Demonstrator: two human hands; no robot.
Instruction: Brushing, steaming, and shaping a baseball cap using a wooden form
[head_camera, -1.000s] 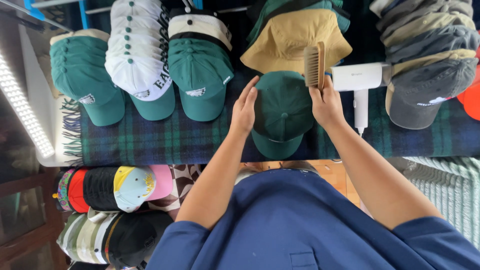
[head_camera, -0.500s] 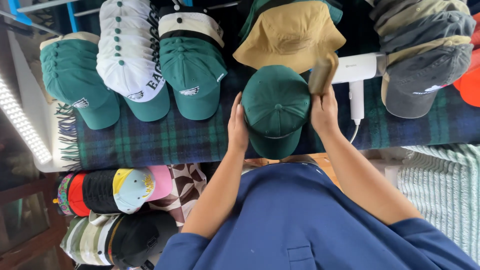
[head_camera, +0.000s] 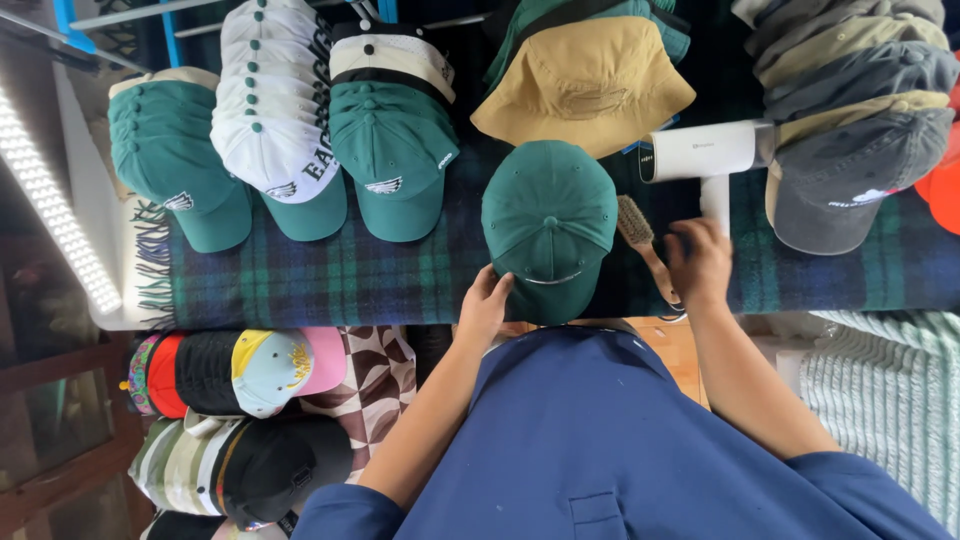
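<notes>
A dark plaid blanket (head_camera: 300, 280) covers the table, and on it lie rows of stacked caps: green stacks (head_camera: 170, 150) at the far left, a white stack (head_camera: 270, 100) beside them, a tan bucket hat (head_camera: 585, 85) in the middle and grey and olive caps (head_camera: 860, 130) to the right. Just beside the bucket hat lies a single green cap (head_camera: 548, 225), crown up, its brim pointing back toward the person in the blue shirt (head_camera: 620, 440). A white handheld steamer (head_camera: 705, 155) lies right of it, and between cap and steamer a small wooden brush (head_camera: 640, 235) rests on the blanket, bristles toward the cap. The left hand (head_camera: 485, 300) sits at the cap's near-left edge, fingers curled lightly over the brim's corner — a steadying touch rather than a full grasp. The right hand (head_camera: 700, 262) hovers by the brush handle, just below the steamer's grip; it is blurred, fingers loosely bent, and I cannot tell whether it has hold of the handle. Both forearms reach forward from the body. To work this cap well, the left hand should pin the brim flat so the crown does not slide — and the brush should run with the fabric's grain, in light strokes.
</notes>
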